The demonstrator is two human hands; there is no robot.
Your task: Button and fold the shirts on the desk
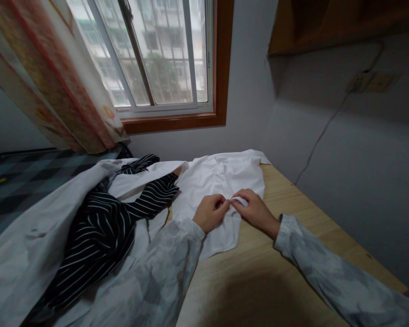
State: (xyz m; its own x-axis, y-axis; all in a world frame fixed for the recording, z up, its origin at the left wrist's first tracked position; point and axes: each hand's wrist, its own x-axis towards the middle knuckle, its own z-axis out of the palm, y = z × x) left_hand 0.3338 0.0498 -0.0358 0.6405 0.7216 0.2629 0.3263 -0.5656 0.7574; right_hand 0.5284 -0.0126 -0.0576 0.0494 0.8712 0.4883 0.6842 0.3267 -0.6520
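A white shirt lies spread over the wooden table, its lower edge reaching toward me. My left hand pinches the cloth near the shirt's right-hand side, thumb and fingers together. Close against it, my right hand grips the same piece of fabric, with a small raised fold between the fingertips. Whatever detail lies right under the fingertips is too small to make out. Left of my hands, a black garment with white stripes lies crumpled on and among white cloth.
A bed with a dark checked cover stands at the left, below a patterned curtain. The window is straight ahead. A cord hangs from a wall socket beside the table, under a wooden shelf.
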